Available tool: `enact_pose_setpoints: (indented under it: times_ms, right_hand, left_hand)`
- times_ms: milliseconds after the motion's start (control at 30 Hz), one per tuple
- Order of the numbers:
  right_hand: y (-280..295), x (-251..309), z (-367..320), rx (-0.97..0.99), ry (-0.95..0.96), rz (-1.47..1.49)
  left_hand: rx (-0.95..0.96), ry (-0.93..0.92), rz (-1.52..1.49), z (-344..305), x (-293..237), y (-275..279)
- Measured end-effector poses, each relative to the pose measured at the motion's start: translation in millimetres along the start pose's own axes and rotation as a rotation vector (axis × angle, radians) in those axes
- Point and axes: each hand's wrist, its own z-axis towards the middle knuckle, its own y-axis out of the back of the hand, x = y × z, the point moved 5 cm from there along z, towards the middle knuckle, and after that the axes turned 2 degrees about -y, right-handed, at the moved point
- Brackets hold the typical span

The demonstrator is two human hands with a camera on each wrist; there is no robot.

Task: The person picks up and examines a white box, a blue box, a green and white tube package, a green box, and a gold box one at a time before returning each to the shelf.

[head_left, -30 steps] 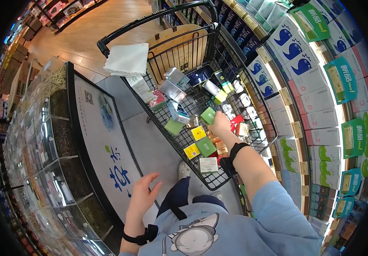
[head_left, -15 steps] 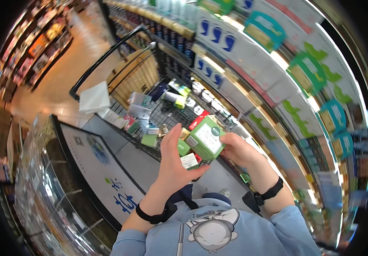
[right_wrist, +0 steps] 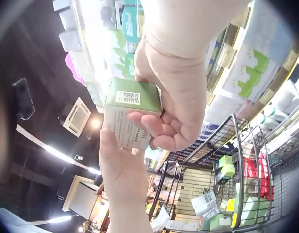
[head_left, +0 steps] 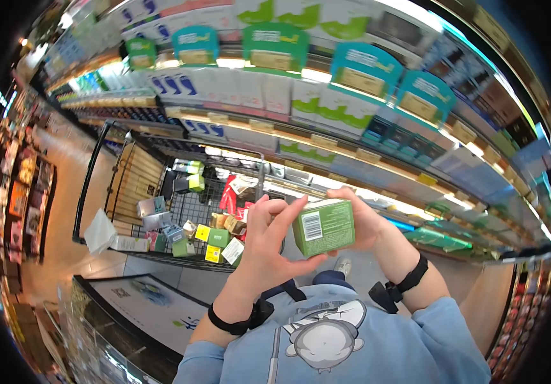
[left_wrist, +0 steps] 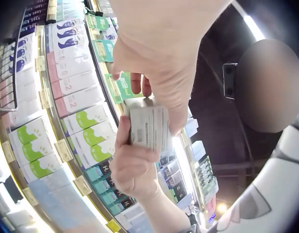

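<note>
A green box (head_left: 324, 228) with a white barcode label on the facing side is held between both hands, to the right of the cart. My right hand (head_left: 366, 224) grips its right side; the right wrist view shows those fingers curled against the box's printed face, below a QR code. From the left, my left hand (head_left: 266, 240) holds the box, thumb along the bottom edge and fingertips at the upper left edge. In the left wrist view, the box (left_wrist: 149, 127) sits between the left hand (left_wrist: 159, 63) above and the right hand (left_wrist: 135, 170) below.
A black wire shopping cart (head_left: 206, 195) carries several boxes, red packages and a wooden panel (head_left: 128, 176). White paper (head_left: 101, 232) hangs at its handle end. Stocked shelves (head_left: 250, 96) run along the far side. A framed sign (head_left: 144, 310) stands at the lower left.
My right hand has lifted the green box out of the cart, and my left hand has joined it. The box has turned from its front label to its barcode side. The view has swung toward the shelves.
</note>
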Motion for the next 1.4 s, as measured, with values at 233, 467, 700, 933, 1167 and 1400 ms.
enact_pose_setpoints:
  times_ms: [233, 467, 700, 933, 1167, 1400]
  right_hand:
    - [46.5, 9.6, -56.8, -0.213, 0.090, -0.262]
    - [62.8, 18.2, -110.0, 0.005, 0.468, -0.333]
    - [90.1, 23.2, -150.6, -0.245, 0.545, -0.439]
    - [140.1, 17.7, -192.3, -0.336, 0.573, -0.462]
    - [201.8, 3.5, -271.2, -0.481, 0.672, -0.467]
    - [219.6, -20.7, -333.6, -0.575, 0.790, -0.422]
  left_hand:
    - [-0.043, -0.011, -0.177, 21.3, -38.5, -55.6]
    - [-0.246, -0.024, 0.032, 41.1, -73.8, -89.9]
    - [-0.264, -0.058, 0.078, 58.6, -108.0, -123.4]
    - [-0.262, -0.022, 0.030, 72.6, -136.7, -174.7]
    - [-0.270, -0.063, -0.108, 91.4, -173.0, -258.9]
    - [-0.093, -0.197, -0.184, 104.7, -203.8, -301.6]
